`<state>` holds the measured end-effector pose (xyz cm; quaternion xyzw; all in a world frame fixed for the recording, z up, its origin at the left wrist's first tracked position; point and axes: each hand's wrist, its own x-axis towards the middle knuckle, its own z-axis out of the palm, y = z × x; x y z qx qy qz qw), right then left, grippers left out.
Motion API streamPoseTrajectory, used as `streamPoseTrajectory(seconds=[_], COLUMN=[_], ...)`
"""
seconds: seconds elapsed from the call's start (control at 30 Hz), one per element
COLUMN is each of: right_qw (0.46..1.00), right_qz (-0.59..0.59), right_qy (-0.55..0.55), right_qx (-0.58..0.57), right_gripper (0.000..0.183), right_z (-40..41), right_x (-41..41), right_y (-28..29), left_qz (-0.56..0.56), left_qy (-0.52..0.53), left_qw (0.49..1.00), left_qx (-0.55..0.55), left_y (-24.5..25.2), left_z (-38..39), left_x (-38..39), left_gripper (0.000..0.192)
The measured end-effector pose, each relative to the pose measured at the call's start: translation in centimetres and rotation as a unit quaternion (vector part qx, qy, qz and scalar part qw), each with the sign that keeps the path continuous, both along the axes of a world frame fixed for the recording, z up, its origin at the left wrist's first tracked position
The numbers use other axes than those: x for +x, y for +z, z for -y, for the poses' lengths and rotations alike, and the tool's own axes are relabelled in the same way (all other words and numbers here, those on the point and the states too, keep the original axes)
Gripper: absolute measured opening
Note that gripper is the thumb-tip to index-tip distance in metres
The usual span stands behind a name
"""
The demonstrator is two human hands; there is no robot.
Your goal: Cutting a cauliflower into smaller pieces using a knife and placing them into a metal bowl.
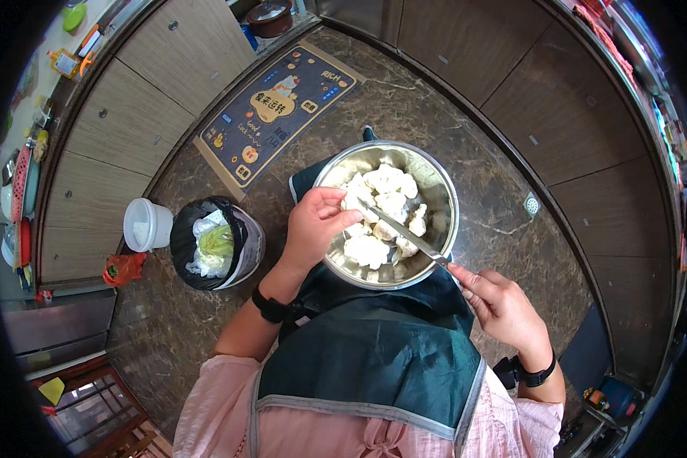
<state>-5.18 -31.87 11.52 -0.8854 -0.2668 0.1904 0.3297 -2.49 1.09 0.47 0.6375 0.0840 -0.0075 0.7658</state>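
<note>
A stainless steel bowl rests on my lap over a dark green apron. Several white cauliflower florets lie inside it, some washed out by bright light. Over the bowl's left side, my left hand pinches a cauliflower piece between thumb and fingers. My right hand, just outside the lower right rim, grips the handle of a knife. Its blade reaches across the bowl, and the tip is at the piece in my left hand. Whether the edge has entered that piece I cannot tell.
Left of me stands a bin lined with a black bag, holding leaves and plastic. Beside it are a white plastic bucket and a red plastic bag. A printed mat lies ahead on the marbled floor. Cabinets line both sides.
</note>
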Motion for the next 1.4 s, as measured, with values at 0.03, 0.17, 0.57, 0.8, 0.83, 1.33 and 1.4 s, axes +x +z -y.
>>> streamPoseTrajectory(seconds=[0.03, 0.17, 0.57, 0.8, 0.83, 1.33, 1.4], right_qw=[1.0, 1.0, 0.983, 0.999, 0.999, 0.988, 0.994], right_qz=[0.001, 0.0, 0.057, 0.031, 0.03, 0.063, 0.047], right_qy=[0.0, -0.004, -0.03, -0.03, -0.027, -0.074, -0.069], right_qx=[-0.001, -0.018, -0.175, -0.017, -0.017, -0.121, -0.066], right_gripper=[0.055, 0.056, 0.05, 0.053, 0.053, 0.055, 0.054], right_z=[0.0, -0.2, -3.1, -0.7, -0.4, -1.5, -0.9], right_x=[-0.1, -0.4, 0.0, 0.5, 0.4, -1.0, -1.0], right_y=[0.0, 0.2, -0.8, -0.3, -0.3, -1.8, -1.5], left_qz=[-0.002, -0.003, 0.197, -0.005, -0.02, -0.031, -0.036], left_qy=[-0.003, -0.006, -0.048, -0.026, -0.014, -0.04, -0.042], left_qw=[1.0, 0.996, 0.924, 0.995, 0.999, 0.995, 0.994], left_qx=[0.021, 0.089, 0.325, 0.097, 0.046, -0.091, -0.094], left_y=[0.1, 0.1, 0.7, 0.1, 0.2, -0.1, 0.1], left_z=[0.1, 0.4, 3.2, 0.2, 0.0, 1.4, 1.3], left_x=[0.0, -0.4, -1.1, -0.4, -0.4, -0.6, -0.6], left_gripper=[0.037, 0.035, 0.035, 0.039, 0.038, 0.028, 0.028])
